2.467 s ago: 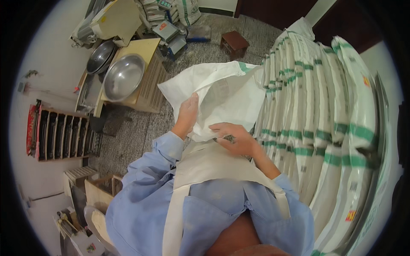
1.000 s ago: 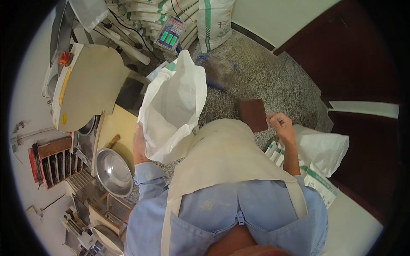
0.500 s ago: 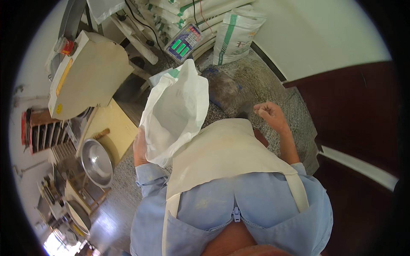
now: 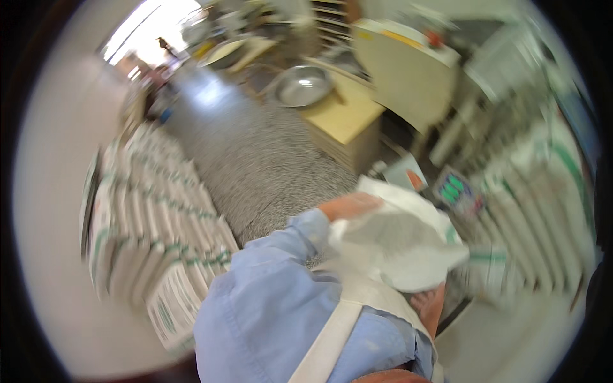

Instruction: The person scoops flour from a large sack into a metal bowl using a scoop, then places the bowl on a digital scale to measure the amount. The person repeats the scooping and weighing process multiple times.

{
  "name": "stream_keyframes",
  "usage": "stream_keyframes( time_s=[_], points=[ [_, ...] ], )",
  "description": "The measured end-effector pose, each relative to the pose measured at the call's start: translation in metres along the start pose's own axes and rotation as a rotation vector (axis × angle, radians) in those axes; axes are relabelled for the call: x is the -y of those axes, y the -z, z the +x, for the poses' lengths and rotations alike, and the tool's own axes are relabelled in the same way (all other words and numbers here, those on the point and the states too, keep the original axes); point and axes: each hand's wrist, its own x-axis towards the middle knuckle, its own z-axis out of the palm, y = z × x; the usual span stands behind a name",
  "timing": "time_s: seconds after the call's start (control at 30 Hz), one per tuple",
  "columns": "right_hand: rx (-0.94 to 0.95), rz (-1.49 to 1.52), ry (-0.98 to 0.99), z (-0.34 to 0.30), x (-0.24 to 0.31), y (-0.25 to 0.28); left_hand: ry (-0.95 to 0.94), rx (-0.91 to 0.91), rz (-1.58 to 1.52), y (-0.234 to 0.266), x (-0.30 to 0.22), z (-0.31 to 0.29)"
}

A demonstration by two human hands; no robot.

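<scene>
A white woven sack (image 4: pixel 415 265) with a bit of green stripe stands open-mouthed in front of my apron, its inside in shadow. My left hand (image 4: pixel 351 205) is closed on the sack's far left side, fingers partly hidden by the white material. At the near right side, my right hand (image 4: pixel 429 305) presses against the sack from below its rim, fingers bent and somewhat blurred. What lies deep inside the sack cannot be made out.
A scale display (image 4: pixel 456 191) with green-lit figures stands beyond the sack. Stacked white sacks (image 4: pixel 543 217) rise at right, and more sacks (image 4: pixel 153 198) at left. A yellowish table (image 4: pixel 345 115) and a metal basin (image 4: pixel 303 86) are farther off, beside a cream machine (image 4: pixel 405 67).
My view has swung left, showing the long floor and the left sack stack. The right hand, earlier free and apart, is now at the sack. The left hand stays on it.
</scene>
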Motion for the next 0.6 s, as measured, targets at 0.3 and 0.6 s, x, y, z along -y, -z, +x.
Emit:
stream_keyframes(
  time_s=[0.3,0.6],
  points=[
    [0.014,-0.026,0.326,0.069,0.041,0.036,-0.029,-0.1,-0.028,-0.05,-0.022,-0.024],
    [0.205,-0.313,0.382,0.075,0.168,0.097,0.2,-0.299,-0.091,-0.132,-0.055,-0.005]
  ],
)
